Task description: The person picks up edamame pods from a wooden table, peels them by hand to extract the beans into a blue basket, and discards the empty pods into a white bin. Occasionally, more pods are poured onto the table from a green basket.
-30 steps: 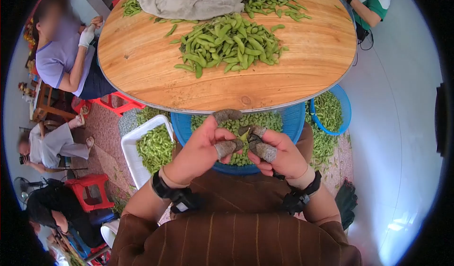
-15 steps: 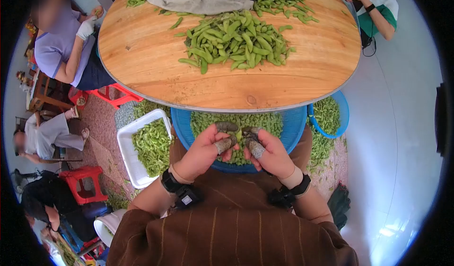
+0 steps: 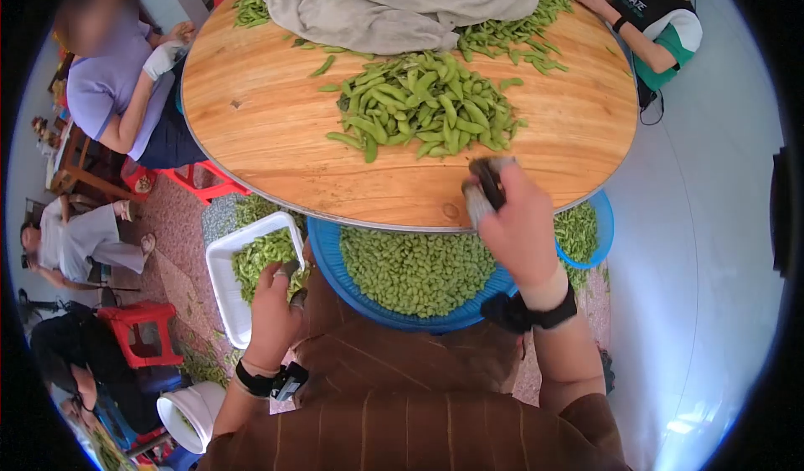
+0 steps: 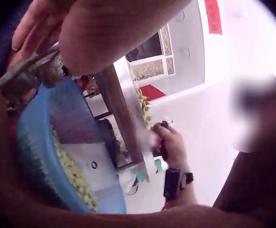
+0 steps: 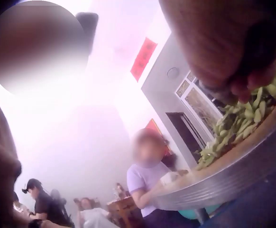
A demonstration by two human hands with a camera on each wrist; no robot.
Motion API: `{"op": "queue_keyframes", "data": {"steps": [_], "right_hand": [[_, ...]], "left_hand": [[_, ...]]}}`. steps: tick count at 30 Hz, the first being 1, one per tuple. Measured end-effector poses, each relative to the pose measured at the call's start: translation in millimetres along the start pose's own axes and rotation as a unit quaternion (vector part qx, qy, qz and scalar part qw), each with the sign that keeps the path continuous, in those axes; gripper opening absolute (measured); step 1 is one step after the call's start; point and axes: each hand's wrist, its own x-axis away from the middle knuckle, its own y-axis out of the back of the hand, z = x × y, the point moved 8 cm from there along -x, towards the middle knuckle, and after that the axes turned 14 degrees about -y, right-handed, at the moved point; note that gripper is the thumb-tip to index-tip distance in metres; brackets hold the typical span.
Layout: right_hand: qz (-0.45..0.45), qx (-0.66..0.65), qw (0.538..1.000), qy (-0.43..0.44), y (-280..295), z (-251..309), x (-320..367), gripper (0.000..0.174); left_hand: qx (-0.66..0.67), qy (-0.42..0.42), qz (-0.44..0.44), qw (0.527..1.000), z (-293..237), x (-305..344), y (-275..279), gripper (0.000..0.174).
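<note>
My left hand (image 3: 275,320) hangs over the white basket (image 3: 219,262) of green pods, its thumb and forefinger apart. Dark covers wrap its fingertips, seen close up in the left wrist view. Over the round table's near edge reaches my right hand (image 3: 521,224), its covered fingers extended just short of a pile of soybean pods (image 3: 419,107). Nothing shows in its grip. Below the table edge, a blue basin (image 3: 331,278) holds many shelled green beans (image 3: 419,274) between my knees.
A grey cloth (image 3: 394,6) covers more pods at the back of the wooden table (image 3: 268,153). To the right is a blue basket (image 3: 605,236) of pods; a white bucket (image 3: 188,412) and red stool (image 3: 142,329) stand left. Other people sit at the table's left and right sides.
My hands held a pod together over the basin, then parted. The left went left to the white basket, and the right went forward over the table toward the pile.
</note>
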Motion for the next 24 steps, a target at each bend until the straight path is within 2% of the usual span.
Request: {"op": "queue_keyframes", "data": {"steps": [2,3,4,6,7,8,9,11,12,14,15,18,21,23,24], "right_hand": [[-0.063,0.052,0.995,0.06,-6.7,14.9,-16.8,0.025],[-0.064,0.051,0.995,0.063,-14.0,17.1,-22.8,0.025],[-0.091,0.088,0.99,0.066,-18.9,19.2,-28.3,0.026],[-0.119,0.126,0.982,0.074,-24.0,19.7,-31.1,0.027],[-0.111,0.114,0.985,0.068,-24.2,15.0,-31.6,0.026],[-0.108,0.102,0.987,0.065,-23.1,11.7,-33.8,0.024],[-0.104,0.105,0.987,0.069,-20.3,10.4,-30.1,0.024],[-0.036,0.01,0.999,-0.005,-16.8,-4.0,-24.3,0.02],[-0.035,0.011,0.999,-0.005,-14.3,-3.7,-19.1,0.02],[-0.015,0.011,0.999,-0.033,-12.0,-7.6,-12.5,0.017],[-0.016,0.013,0.999,-0.032,-11.1,-8.8,-10.2,0.017],[-0.018,0.01,0.998,-0.054,-8.9,-14.9,-6.7,0.019],[-0.007,0.0,0.997,-0.081,-11.6,-14.3,-9.3,0.019],[-0.066,0.045,0.997,0.023,-12.0,5.0,-11.6,0.019],[-0.067,0.043,0.997,0.022,-14.4,1.8,-13.8,0.019]], "left_hand": [[0.079,0.045,0.038,0.995,13.0,6.9,-9.1,0.035],[0.145,0.052,0.055,0.987,11.5,5.3,-13.8,0.036],[0.145,0.052,0.049,0.987,8.9,1.2,-11.5,0.036],[0.138,0.024,0.099,0.985,-4.1,-6.4,-15.5,0.035],[0.1,-0.069,0.054,0.991,-21.1,-15.5,-6.9,0.03],[0.1,-0.073,0.044,0.991,-24.6,-25.9,-8.5,0.03],[0.157,-0.086,0.028,0.983,-34.5,-32.3,-9.2,0.03],[0.245,-0.107,0.031,0.963,-55.5,-46.2,-8.6,0.031],[0.246,-0.106,0.031,0.963,-62.3,-53.0,-7.6,0.031],[0.266,-0.168,0.052,0.948,-87.3,-65.9,-10.5,0.029],[0.264,-0.209,0.014,0.942,-99.3,-73.9,-6.1,0.027],[0.223,-0.255,-0.004,0.941,-121.4,-88.1,-5.8,0.023],[0.237,-0.256,0.026,0.937,-125.5,-93.3,-15.2,0.022],[0.235,-0.241,0.05,0.94,-124.4,-94.3,-20.2,0.022],[0.236,-0.224,0.073,0.943,-123.0,-93.8,-24.7,0.021]]}}
